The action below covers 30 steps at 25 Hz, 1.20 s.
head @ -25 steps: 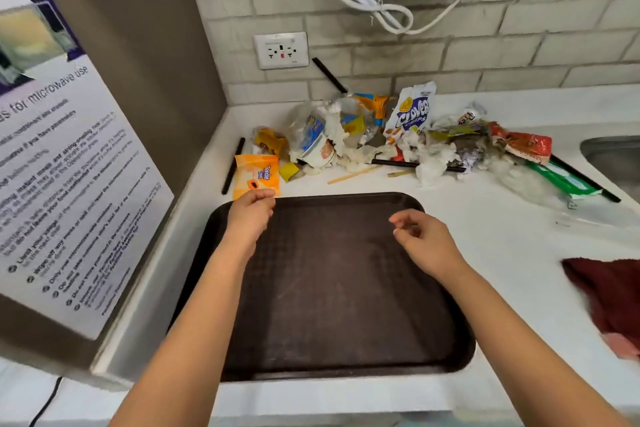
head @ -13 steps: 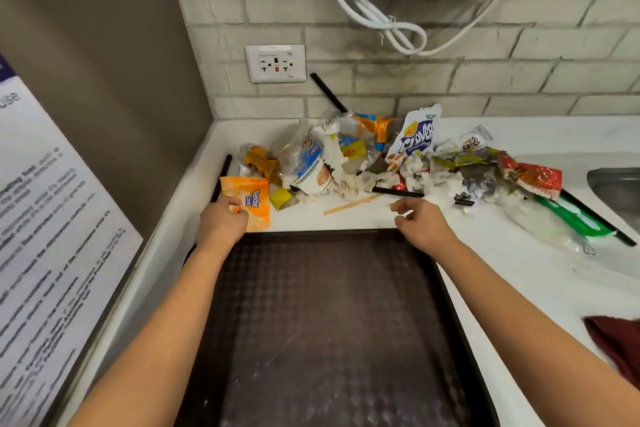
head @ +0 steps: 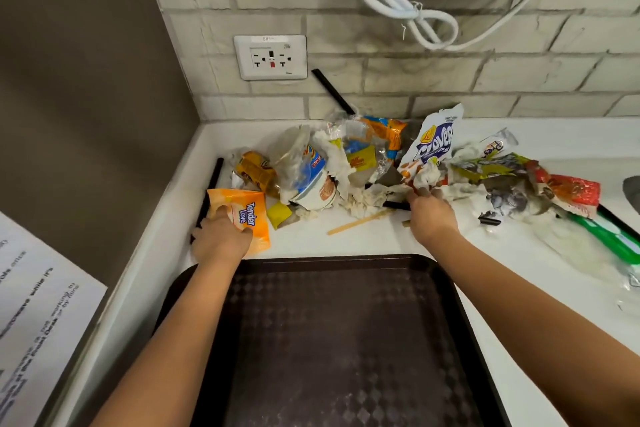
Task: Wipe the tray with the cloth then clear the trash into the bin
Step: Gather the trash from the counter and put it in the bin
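Note:
A dark brown textured tray (head: 346, 340) lies on the white counter in front of me, with both my forearms over it. Beyond its far edge spreads a heap of trash (head: 363, 163): wrappers, crumpled tissues, a cup, black straws. My left hand (head: 221, 236) grips an orange "Tender Love" packet (head: 251, 218) at the heap's left end. My right hand (head: 429, 211) reaches into the middle of the heap, its fingers closing on crumpled white tissue (head: 424, 178) below a Clover chips bag (head: 434, 146). The cloth and the bin are out of view.
A brown wall panel with a printed notice (head: 38, 315) bounds the left side. A socket (head: 270, 57) and a looped white cable (head: 401, 7) are on the brick wall. A green wrapper (head: 613, 239) lies at the right, a wooden stick (head: 356, 224) near the tray.
Both hands have moved forward off the tray to the trash heap. The left hand took hold of the orange packet; the right reached into the tissues. The view moved closer, losing the red cloth.

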Motion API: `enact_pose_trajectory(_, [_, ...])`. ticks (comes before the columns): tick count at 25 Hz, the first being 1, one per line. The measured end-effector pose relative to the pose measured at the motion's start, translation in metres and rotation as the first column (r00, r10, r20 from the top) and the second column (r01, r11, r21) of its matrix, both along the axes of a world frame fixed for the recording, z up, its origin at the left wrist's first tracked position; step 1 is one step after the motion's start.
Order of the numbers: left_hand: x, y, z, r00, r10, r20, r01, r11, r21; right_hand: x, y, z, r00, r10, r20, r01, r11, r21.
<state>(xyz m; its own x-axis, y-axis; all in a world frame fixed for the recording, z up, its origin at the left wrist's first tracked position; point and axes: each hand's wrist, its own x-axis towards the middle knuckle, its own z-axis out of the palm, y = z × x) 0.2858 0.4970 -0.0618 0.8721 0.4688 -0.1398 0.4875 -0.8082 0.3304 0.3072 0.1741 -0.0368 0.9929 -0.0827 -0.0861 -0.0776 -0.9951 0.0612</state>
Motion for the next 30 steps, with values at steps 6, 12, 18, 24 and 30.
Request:
enact_pose_trajectory(6, [0.008, 0.006, -0.003, 0.996, 0.088, 0.013, -0.086, 0.988, -0.131, -0.004, 0.004, -0.004, 0.998, 0.012, 0.054, -0.012, 1.000, -0.001])
enact_pose_trajectory(12, [0.005, 0.003, 0.008, 0.953, 0.231, 0.196, -0.134, 0.902, -0.411, -0.020, 0.004, 0.003, 0.971, 0.027, 0.238, -0.067, 0.984, 0.164])
enact_pose_trajectory(18, [-0.007, 0.005, 0.027, 0.827, 0.446, 0.342, -0.153, 0.764, -0.627, -0.040, 0.005, 0.034, 0.864, -0.007, 0.504, -0.213, 0.901, 0.378])
enact_pose_trajectory(24, [-0.021, 0.001, 0.044, 0.740, 0.532, 0.412, -0.040, 0.645, -0.763, -0.059, -0.001, 0.059, 0.779, -0.252, 0.575, -0.290, 0.669, 0.685])
enact_pose_trajectory(30, [-0.064, -0.026, 0.069, 0.713, 0.577, 0.398, 0.129, 0.449, -0.884, -0.089, -0.015, 0.072, 0.736, -0.515, 0.440, -0.362, 0.251, 0.898])
